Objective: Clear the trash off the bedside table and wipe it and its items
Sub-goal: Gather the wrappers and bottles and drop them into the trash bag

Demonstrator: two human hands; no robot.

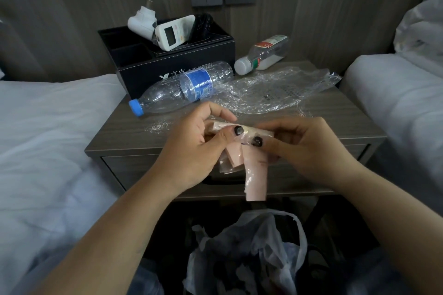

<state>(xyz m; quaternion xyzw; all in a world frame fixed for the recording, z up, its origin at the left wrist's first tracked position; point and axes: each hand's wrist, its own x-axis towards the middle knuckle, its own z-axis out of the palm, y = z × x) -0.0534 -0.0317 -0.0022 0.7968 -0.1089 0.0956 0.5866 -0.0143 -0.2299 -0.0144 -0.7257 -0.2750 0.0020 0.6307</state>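
Both my hands hold a bunch of pink paper scraps over the front edge of the grey bedside table. My left hand pinches them from the left and my right hand pinches them from the right. One long strip hangs down from them. On the table lie an empty clear bottle with a blue cap, a crumpled clear plastic wrap and a smaller white-capped bottle on its side. Loose crumbs are scattered near the left front.
A black organiser box at the table's back left holds a white remote, a black remote and a white plug adapter. A bin lined with a white plastic bag stands below my hands. White beds flank the table.
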